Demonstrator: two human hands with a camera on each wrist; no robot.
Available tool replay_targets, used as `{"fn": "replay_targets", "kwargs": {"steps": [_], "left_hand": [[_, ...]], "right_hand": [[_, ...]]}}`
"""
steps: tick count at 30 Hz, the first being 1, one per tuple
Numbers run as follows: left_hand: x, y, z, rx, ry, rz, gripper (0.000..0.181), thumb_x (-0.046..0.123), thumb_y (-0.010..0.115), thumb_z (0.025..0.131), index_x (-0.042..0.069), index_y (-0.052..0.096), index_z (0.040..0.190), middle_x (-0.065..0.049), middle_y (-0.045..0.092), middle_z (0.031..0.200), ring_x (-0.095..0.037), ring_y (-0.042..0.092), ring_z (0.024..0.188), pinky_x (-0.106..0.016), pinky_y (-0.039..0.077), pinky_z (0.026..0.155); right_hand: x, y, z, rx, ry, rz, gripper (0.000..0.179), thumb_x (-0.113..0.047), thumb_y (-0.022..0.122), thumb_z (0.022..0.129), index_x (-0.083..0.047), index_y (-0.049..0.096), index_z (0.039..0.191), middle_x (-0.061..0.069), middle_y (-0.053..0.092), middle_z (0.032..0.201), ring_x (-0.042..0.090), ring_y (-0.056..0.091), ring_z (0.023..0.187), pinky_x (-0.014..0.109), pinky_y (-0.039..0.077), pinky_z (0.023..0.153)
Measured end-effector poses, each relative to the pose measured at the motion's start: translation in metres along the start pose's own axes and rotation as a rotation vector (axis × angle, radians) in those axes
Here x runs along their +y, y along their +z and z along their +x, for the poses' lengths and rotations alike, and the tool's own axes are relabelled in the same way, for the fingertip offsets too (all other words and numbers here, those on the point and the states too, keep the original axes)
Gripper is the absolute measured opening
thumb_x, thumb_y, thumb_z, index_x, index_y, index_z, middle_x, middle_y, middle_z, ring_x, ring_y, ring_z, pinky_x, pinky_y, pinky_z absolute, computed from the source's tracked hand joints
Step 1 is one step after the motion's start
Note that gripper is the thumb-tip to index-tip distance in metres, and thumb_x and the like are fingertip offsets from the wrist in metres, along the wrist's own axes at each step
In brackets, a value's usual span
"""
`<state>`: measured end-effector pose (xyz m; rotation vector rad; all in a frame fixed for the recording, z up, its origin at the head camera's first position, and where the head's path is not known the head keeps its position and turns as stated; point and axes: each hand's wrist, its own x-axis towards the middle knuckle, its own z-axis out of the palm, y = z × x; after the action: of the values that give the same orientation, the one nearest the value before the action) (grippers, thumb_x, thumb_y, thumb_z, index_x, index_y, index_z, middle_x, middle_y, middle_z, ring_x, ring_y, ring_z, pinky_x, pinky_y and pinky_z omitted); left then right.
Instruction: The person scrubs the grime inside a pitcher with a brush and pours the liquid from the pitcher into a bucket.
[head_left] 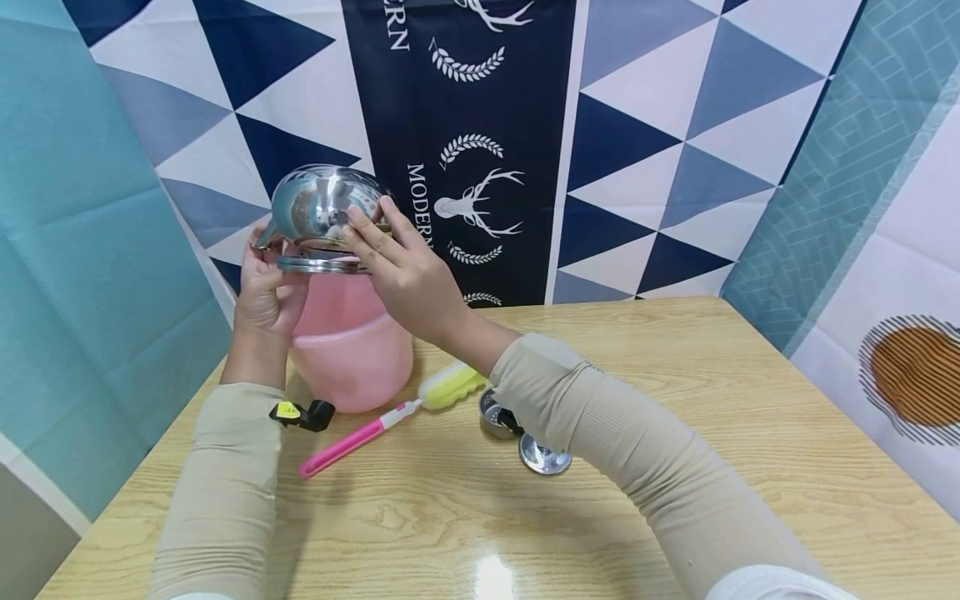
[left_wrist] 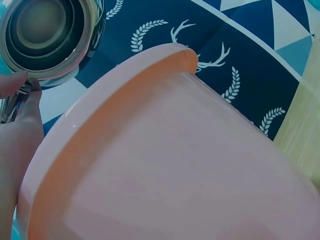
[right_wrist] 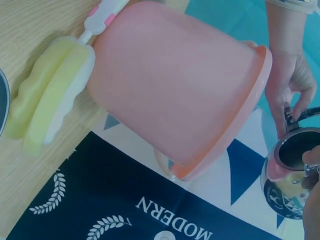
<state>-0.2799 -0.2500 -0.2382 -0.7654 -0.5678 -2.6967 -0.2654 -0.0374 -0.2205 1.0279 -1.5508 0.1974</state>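
A shiny steel teapot (head_left: 322, 204) is held tipped upside down above the pink bucket (head_left: 356, 362), its round body upward. Its dark opening (left_wrist: 42, 30) faces the camera in the left wrist view. My left hand (head_left: 270, 287) grips the teapot's handle; in the right wrist view its fingers curl round the handle (right_wrist: 294, 117). From the other side, my right hand (head_left: 412, 275) holds the teapot, fingers laid along the body. In the right wrist view, the right hand (right_wrist: 312, 187) shows only partly, at the teapot's opening.
A sponge brush (head_left: 450, 386) with a pink handle lies in front of the bucket. Beside it are a perforated steel strainer (head_left: 495, 417) and a small round steel lid (head_left: 546, 458), near my right sleeve. A patterned cloth (head_left: 465, 125) hangs behind the wooden table (head_left: 420, 517).
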Motion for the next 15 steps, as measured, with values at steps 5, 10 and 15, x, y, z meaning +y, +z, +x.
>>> {"fn": "replay_targets", "kwargs": {"steps": [5,10,15], "left_hand": [[0.001,0.002,-0.002,0.048,-0.018,0.070,0.065,-0.043,0.051,0.063,0.001,0.042,0.109,-0.015,0.055,0.101,-0.028,0.062,0.081,-0.034,0.055,0.054],[0.003,0.006,-0.003,0.094,-0.058,0.187,0.065,-0.043,0.049,0.066,0.002,0.040,0.113,-0.012,0.051,0.109,-0.025,0.061,0.092,-0.031,0.057,0.062],[0.006,0.013,-0.004,0.148,-0.126,0.294,0.063,-0.041,0.047,0.069,0.003,0.038,0.113,-0.010,0.045,0.115,-0.021,0.056,0.101,-0.032,0.057,0.074]], "right_hand": [[0.002,-0.002,-0.004,-0.065,0.121,0.140,0.043,-0.003,0.067,0.086,0.000,0.062,0.128,0.015,0.054,0.137,0.040,0.042,0.133,0.031,0.022,0.114],[0.003,-0.003,-0.007,-0.111,0.234,0.219,0.051,-0.005,0.073,0.082,0.000,0.059,0.131,0.015,0.052,0.139,0.039,0.041,0.134,0.031,0.021,0.115],[0.007,-0.005,-0.009,-0.164,0.343,0.290,0.055,-0.009,0.076,0.083,0.000,0.057,0.133,0.015,0.049,0.142,0.037,0.043,0.133,0.030,0.024,0.114]]}}
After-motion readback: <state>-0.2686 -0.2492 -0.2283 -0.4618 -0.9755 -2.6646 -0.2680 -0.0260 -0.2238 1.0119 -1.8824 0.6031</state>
